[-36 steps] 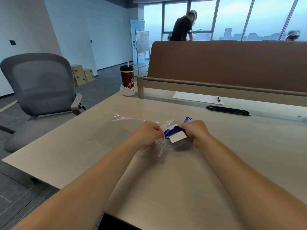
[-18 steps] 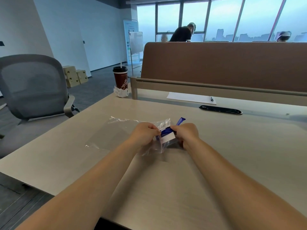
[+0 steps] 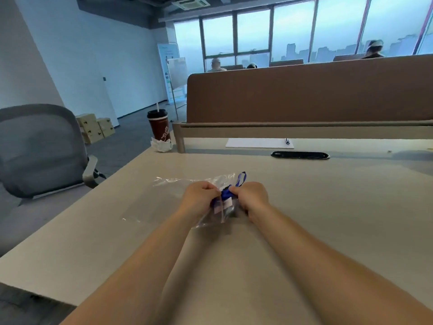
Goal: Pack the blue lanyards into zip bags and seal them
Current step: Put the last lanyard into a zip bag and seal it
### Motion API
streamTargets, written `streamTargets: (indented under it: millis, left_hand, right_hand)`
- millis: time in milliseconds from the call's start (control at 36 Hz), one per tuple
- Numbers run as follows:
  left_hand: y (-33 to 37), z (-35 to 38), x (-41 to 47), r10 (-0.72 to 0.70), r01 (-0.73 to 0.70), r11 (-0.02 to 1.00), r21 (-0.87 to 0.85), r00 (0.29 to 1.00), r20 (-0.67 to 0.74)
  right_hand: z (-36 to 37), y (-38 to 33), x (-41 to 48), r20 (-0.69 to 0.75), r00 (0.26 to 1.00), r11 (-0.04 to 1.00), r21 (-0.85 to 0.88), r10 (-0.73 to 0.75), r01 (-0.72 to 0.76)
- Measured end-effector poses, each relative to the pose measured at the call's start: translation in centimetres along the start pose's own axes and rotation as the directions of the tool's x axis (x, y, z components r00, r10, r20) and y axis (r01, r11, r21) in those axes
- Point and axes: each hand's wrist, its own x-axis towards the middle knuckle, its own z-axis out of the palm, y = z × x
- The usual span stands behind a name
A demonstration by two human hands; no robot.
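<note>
My left hand (image 3: 199, 198) pinches the zip bag (image 3: 210, 220) mouth; my right hand (image 3: 251, 197) pinches the blue lanyard (image 3: 226, 194), partly inside, nearer me than the coffee cup (image 3: 159, 126). Limp, light, probably slippery: grip the rim.

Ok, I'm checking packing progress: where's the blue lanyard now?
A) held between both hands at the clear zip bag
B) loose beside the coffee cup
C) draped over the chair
A: the right hand pinches the blue lanyard against the zip bag gripped by the left hand, one end poking up.
</note>
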Motion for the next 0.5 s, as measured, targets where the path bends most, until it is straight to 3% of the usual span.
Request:
streamTargets:
  millis: [250, 361, 500]
  left_hand:
    - [1.0, -0.1, 1.6, -0.050, 0.049, 0.990, -0.134, 0.999, -0.005]
    - [1.4, 0.3, 1.8, -0.047, 0.048, 0.987, -0.154, 0.999, 0.014]
    - [1.3, 0.9, 1.9, -0.067, 0.072, 0.988, -0.134, 0.997, 0.039]
  right_hand:
    - [-0.4, -1.1, -0.8, 0.025, 0.990, 0.980, -0.139, -0.138, 0.141]
    - [-1.3, -1.2, -1.0, 0.022, 0.992, 0.987, -0.104, -0.122, 0.124]
    - [-1.9, 0.2, 0.5, -0.057, 0.998, 0.994, 0.101, -0.035, 0.040]
